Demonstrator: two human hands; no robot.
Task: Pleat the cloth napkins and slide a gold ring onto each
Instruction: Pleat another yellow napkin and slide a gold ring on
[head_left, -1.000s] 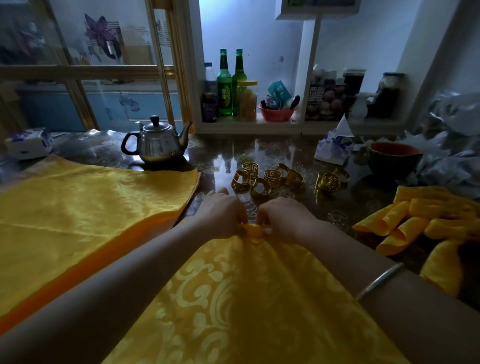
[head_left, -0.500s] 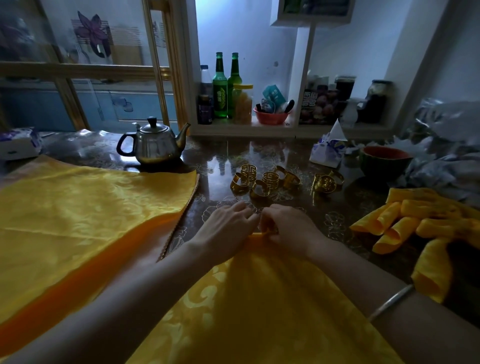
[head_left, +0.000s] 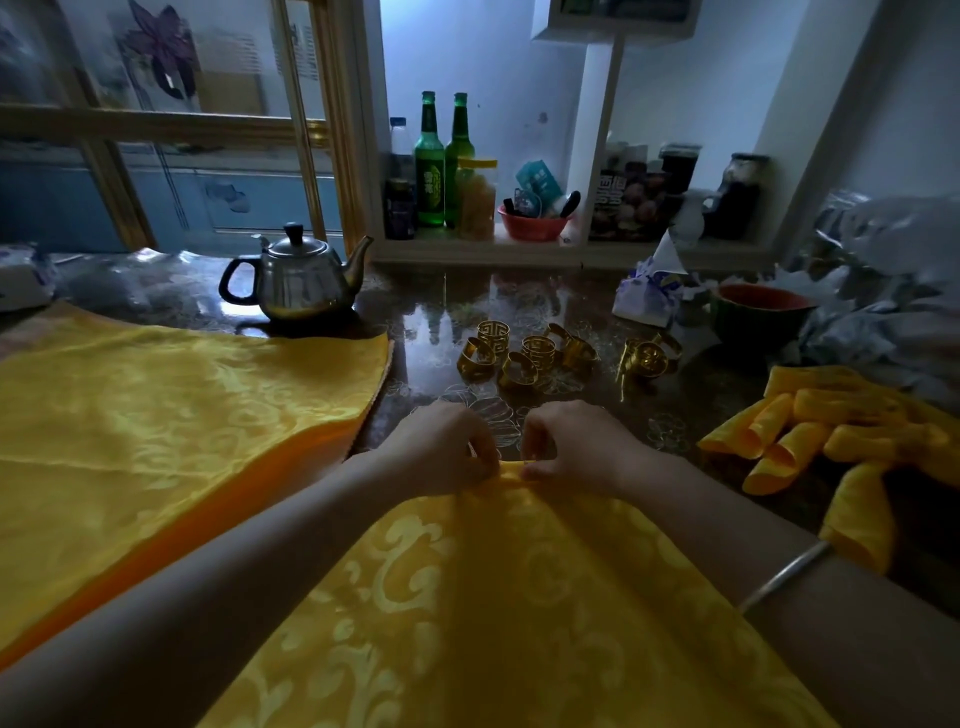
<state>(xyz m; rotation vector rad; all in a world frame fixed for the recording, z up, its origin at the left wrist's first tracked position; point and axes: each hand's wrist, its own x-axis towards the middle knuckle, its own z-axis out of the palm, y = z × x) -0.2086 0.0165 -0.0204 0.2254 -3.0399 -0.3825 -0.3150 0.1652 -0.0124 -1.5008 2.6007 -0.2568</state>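
Far left: stack of flat napkins (head_left: 182, 415), unpleated, its edge close beside the left forearm; teapot (head_left: 301, 280) behind it. Centre: left hand (head_left: 441, 452) and right hand (head_left: 576, 447), side by side, each pinching the far edge of the napkin (head_left: 519, 597) in work, which spreads back toward the person; pleating looks barely begun. Just beyond the hands: heap of loose gold rings (head_left: 524, 353), none on cloth. Right: pile of folded napkins (head_left: 831, 431), no rings visible on them. Most of the job appears left. Free room is narrow: the strip of dark table (head_left: 691, 410) between hands and rings.
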